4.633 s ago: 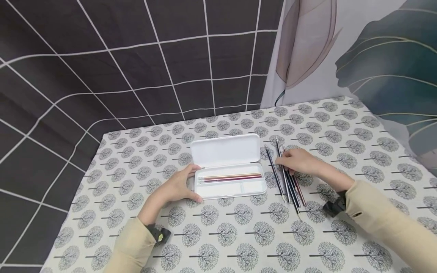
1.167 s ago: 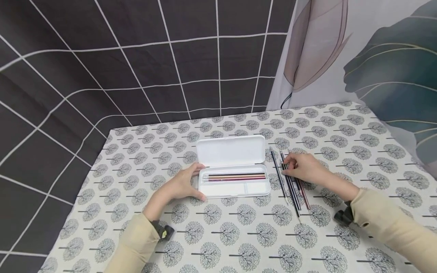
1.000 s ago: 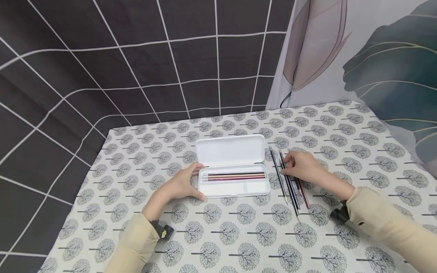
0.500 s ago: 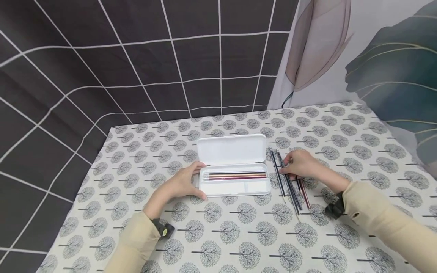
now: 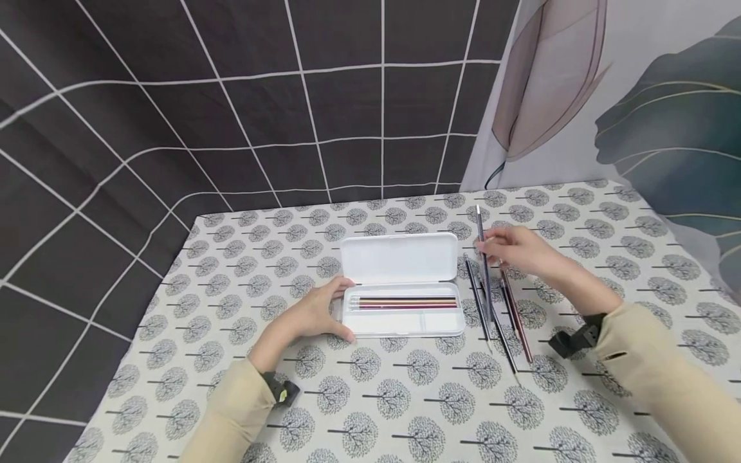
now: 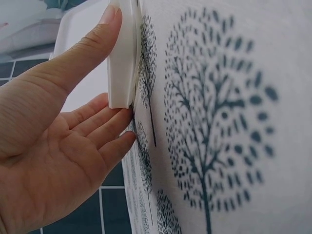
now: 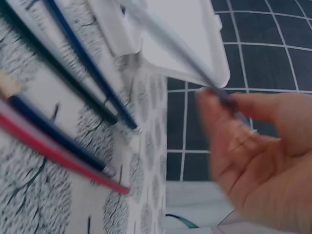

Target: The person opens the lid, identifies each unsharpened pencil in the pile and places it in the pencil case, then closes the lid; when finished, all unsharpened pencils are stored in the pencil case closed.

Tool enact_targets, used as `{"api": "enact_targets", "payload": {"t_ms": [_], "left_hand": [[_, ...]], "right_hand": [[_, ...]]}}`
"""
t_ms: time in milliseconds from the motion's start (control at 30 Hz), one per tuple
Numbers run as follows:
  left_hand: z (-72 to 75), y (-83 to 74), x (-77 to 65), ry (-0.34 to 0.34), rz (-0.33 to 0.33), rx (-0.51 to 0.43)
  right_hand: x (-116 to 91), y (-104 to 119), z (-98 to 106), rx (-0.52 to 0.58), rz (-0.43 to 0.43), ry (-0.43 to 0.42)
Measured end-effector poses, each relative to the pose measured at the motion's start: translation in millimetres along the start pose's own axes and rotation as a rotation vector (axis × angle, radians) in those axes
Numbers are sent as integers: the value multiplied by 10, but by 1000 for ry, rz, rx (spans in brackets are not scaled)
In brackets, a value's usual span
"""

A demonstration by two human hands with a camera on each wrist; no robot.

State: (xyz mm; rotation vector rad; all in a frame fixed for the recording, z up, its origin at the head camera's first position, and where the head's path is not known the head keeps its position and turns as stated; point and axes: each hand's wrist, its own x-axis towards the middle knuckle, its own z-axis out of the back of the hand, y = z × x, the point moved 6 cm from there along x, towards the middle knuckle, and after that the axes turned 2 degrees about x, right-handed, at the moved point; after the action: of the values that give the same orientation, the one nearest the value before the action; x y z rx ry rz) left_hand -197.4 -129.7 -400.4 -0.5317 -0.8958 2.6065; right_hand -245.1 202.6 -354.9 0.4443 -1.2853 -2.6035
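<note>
My left hand (image 5: 315, 313) grips the left end of an open white pencil case (image 5: 382, 328), its thumb along the near wall and the fingers at the far side. Several pencils (image 5: 405, 302) lie side by side in the case's back compartment. My right hand (image 5: 523, 253) pinches a dark pencil (image 5: 485, 270) near its upper end. That pencil is tilted, raised over the loose ones; in the right wrist view it is blurred between thumb and fingers. Below it on the cloth lie a dark blue pencil (image 7: 87, 63), a red pencil (image 7: 53, 148) and other dark ones.
The case's lid (image 5: 399, 258) stands open toward the back. A tree-print cloth (image 5: 382, 399) covers the table. A dark grid curtain (image 5: 260, 116) hangs behind, with a leaf-patterned curtain (image 5: 666, 116) at the right.
The right hand has lifted a dark pencil off the loose group and moved up and back with it. Earlier, a dark pencil joined those in the case. The left hand stays on the case.
</note>
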Motion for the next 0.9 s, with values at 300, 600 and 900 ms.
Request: {"api": "enact_targets", "payload": {"t_ms": [300, 600, 900], "left_hand": [[-11, 5, 14, -5, 18, -4], [-15, 6, -11, -13, 12, -15], [-11, 8, -5, -1, 6, -27]], "right_hand": [[82, 327, -198, 45, 279, -165], [48, 470, -363, -129, 525, -213], [80, 546, -638, -247, 589, -51]]}}
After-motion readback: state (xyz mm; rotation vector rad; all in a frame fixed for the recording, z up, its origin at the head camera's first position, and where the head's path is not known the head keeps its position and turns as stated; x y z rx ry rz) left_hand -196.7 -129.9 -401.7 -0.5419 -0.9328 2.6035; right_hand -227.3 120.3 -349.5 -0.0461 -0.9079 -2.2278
